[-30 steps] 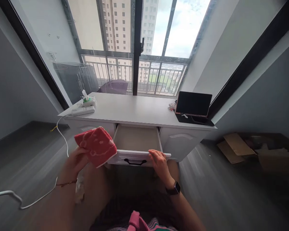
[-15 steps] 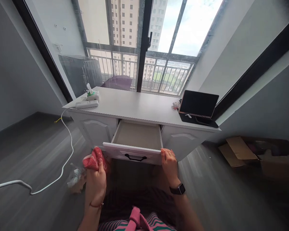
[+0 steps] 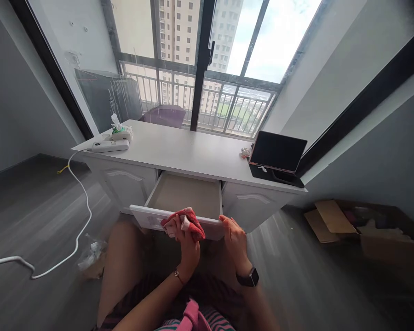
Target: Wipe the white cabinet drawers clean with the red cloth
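Observation:
A drawer [image 3: 184, 195] stands pulled out from the white desk [image 3: 179, 151], and its inside shows bare. My left hand [image 3: 189, 252] is closed around a bunched red cloth [image 3: 194, 226], which lies against the drawer's white front panel [image 3: 145, 218] near the middle. The cloth and hand cover the black handle. At the panel's right end, my right hand [image 3: 235, 241] grips the top edge, its fingers over the rim. A dark watch [image 3: 250, 277] is on my right wrist.
A monitor [image 3: 279, 151] on a black mat stands at the desk's right. On the left are a power strip [image 3: 109, 145] and a tissue pack [image 3: 122, 132]. Its white cable [image 3: 78, 234] runs across the floor. An open cardboard box [image 3: 338, 216] sits at right, a plastic bag [image 3: 91, 257] at left.
My left hand has carried the red cloth rightward, from beside the drawer's left end onto the middle of its front. My right hand stays at the right end. The view has shifted slightly.

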A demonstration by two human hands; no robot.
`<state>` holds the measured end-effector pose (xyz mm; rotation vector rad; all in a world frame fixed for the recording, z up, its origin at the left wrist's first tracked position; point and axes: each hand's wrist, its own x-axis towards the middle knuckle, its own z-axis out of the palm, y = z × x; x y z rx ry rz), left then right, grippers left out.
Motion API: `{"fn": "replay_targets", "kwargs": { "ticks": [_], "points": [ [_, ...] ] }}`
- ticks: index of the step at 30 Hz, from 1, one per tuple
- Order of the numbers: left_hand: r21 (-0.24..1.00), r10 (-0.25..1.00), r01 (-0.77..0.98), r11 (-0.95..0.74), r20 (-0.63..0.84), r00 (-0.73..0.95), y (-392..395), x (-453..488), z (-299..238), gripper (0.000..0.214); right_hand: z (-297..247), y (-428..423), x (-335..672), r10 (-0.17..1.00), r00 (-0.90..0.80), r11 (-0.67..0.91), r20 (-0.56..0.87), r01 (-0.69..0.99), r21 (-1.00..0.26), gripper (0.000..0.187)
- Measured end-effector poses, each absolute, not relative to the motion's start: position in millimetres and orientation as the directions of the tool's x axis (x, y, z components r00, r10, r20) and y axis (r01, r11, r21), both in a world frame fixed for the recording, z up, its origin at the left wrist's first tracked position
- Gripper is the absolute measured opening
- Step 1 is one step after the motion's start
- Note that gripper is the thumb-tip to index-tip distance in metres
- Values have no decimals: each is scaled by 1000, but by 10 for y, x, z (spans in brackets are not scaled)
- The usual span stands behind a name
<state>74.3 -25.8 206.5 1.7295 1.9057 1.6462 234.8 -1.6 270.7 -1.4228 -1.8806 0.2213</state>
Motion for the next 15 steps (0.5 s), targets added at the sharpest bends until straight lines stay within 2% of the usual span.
{"fn": "replay_targets", "kwargs": {
  "ticks": [2,5,8,11,13,15],
  "points": [
    [653,771,712,-258,584,-255,-263,863,1897,52,2741,-10,2366,887,-107,373,449,740,-560,50],
    [560,810,753,-345,583,-63,-223,967,1617,53,2798,-9,2379,896,-106,369,431,718,-591,51],
    [450,841,785,-427,517,161,-166,990,1410,51,2842,-5,2378,905,-110,364,412,700,-614,54],
    [362,813,750,-553,431,391,-118,964,1391,50,2855,7,2375,906,-125,369,404,699,-613,55],
    [368,761,670,-644,392,516,-94,940,1481,50,2852,12,2373,905,-134,374,404,704,-604,54],
    [456,748,594,-663,363,556,-76,916,1614,51,2849,10,2368,907,-129,367,401,708,-603,52]
  ]
}}
